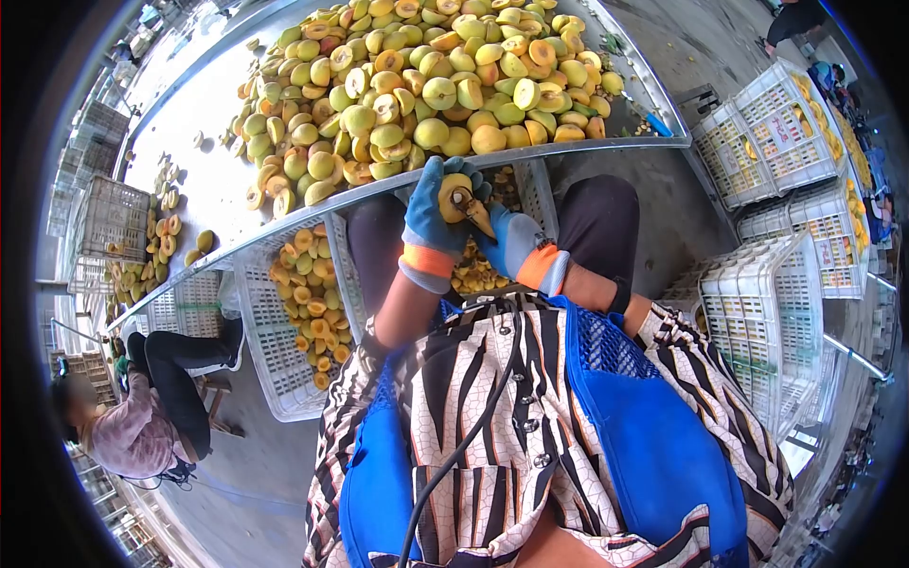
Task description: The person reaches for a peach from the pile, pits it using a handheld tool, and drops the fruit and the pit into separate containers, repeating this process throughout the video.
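Observation:
My left hand [432, 213], in a blue work glove with an orange cuff, is closed around a yellow peach half [450, 202], its cut side facing right. My right hand [507, 244], gloved alike, is closed and presses up against that fruit. A brownish-yellow piece shows at its fingertips, too small to name. Both hands are over my lap, just below the front rim of a metal table [417, 176]. A large heap of peaches [407, 95], many cut in half, lies on the table beyond them.
A white plastic crate [251, 327] of peach halves stands left of my legs, with more halves beneath my hands. Stacked crates [772, 137] stand at right, near another white crate [762, 322]. A blue-handled item [657, 125] lies in the table's right corner. A seated person [142, 417] is at left.

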`<action>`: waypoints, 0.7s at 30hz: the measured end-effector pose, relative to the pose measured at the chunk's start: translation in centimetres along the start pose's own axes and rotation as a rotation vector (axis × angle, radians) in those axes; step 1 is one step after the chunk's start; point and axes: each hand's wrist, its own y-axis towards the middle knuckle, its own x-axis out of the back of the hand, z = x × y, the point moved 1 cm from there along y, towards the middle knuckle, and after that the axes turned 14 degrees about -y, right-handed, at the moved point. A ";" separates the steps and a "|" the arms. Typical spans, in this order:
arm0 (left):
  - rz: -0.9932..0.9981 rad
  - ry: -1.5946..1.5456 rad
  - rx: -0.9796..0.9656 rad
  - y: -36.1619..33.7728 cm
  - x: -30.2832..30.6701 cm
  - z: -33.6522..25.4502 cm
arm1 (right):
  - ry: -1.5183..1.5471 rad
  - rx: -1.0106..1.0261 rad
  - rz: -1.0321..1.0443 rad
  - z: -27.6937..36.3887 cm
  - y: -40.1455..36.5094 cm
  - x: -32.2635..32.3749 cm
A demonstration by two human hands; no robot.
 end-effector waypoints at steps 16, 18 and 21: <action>0.598 0.978 -0.378 0.4 2.6 -1.5 | 0.022 0.067 -0.042 -2.3 1.0 -3.2; 0.475 0.651 -0.179 0.9 2.2 -1.4 | 0.068 0.031 0.008 -1.9 1.4 -2.5; 0.004 0.321 0.009 1.8 1.6 -0.2 | 0.110 0.055 -0.083 -1.8 1.2 -5.9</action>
